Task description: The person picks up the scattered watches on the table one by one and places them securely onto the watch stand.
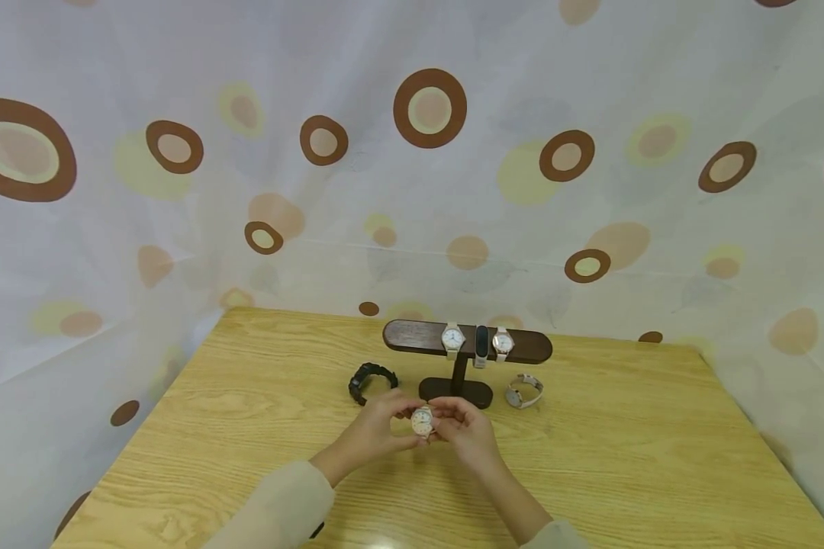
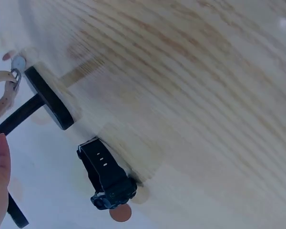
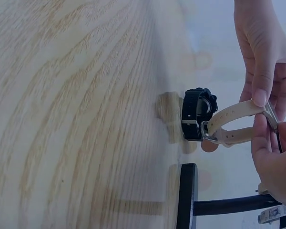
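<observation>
Both hands hold a wristwatch with a round pale dial and a beige strap, up in front of the stand's base. My left hand grips the case side between thumb and fingers. From the other side my right hand pinches the watch with thumb and fingertips. In the right wrist view the beige strap hangs in a loop with its metal buckle, below the left thumb. Fingers hide part of the case there. At the left wrist view's edge, the strap shows beside a hand.
A dark wooden T-shaped watch stand bears two pale-strapped watches and a fitness band. Left of its base lies a black watch; right of it, a pale-strapped watch. A spotted cloth hangs behind the wooden table.
</observation>
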A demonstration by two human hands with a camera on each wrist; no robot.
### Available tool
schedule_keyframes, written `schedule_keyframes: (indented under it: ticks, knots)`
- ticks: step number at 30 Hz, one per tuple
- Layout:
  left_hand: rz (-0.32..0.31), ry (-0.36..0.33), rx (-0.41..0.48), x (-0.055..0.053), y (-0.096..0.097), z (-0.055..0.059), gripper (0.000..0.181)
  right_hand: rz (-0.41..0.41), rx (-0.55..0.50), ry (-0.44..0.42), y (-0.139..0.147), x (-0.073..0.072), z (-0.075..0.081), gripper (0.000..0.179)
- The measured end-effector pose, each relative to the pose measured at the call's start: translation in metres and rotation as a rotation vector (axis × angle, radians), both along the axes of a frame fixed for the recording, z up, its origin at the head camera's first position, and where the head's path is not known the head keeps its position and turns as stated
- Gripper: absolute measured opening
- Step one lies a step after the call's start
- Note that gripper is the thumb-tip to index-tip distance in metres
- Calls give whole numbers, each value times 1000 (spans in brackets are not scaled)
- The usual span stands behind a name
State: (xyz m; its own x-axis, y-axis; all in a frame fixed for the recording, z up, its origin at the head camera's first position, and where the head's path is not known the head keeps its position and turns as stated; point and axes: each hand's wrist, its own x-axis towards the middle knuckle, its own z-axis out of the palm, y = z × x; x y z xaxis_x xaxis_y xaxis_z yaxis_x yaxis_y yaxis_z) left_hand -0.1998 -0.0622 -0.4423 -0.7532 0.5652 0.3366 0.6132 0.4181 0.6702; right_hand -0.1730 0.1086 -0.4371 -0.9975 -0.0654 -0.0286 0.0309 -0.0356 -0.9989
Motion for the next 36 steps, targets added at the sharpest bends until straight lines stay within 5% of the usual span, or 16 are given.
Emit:
schedule_keyframes:
  ticks: [11,21,26,33,36]
  knots:
    - [-36,256,-97,1,1,5,41,94,29,68,6,3,4,28]
    - [27,239,-165,-2,-9,15,44,-81,350,225,25,-1,9,21]
    - [50,237,-182,-5,-15,17,44,-130,556,431,40,-1,6,29]
    - [69,231,-164,-11,-25,17,43,-216,884,1016,66,-16,2,35]
    - [66,247,-151,-14,-29,16,43,-258,977,1179,77,-23,3,46]
